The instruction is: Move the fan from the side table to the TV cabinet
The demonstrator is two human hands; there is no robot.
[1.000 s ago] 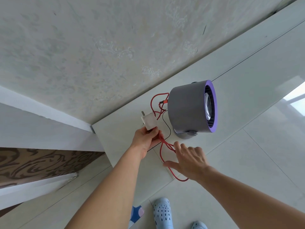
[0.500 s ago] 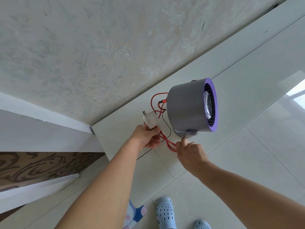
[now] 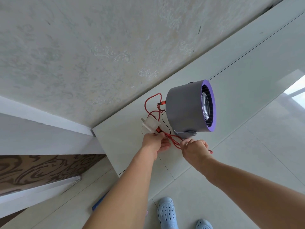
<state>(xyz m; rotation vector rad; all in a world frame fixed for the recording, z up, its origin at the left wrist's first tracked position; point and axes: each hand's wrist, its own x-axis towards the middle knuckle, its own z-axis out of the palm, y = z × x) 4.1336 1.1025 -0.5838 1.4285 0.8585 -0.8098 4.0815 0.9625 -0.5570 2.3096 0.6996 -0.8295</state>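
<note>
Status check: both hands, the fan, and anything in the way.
Left hand holds white plug. Right hand closed on red cord. Grey fan sits on pale cabinet top, cord plugged into its back, bunched behind.

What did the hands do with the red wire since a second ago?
The right hand, open and flat over the red cable a second ago, moved up toward the fan's base and closed around the cable. The left hand kept hold of the cable at the white plug, barely shifting. The fan stayed on the cabinet top, facing the same way.
</note>
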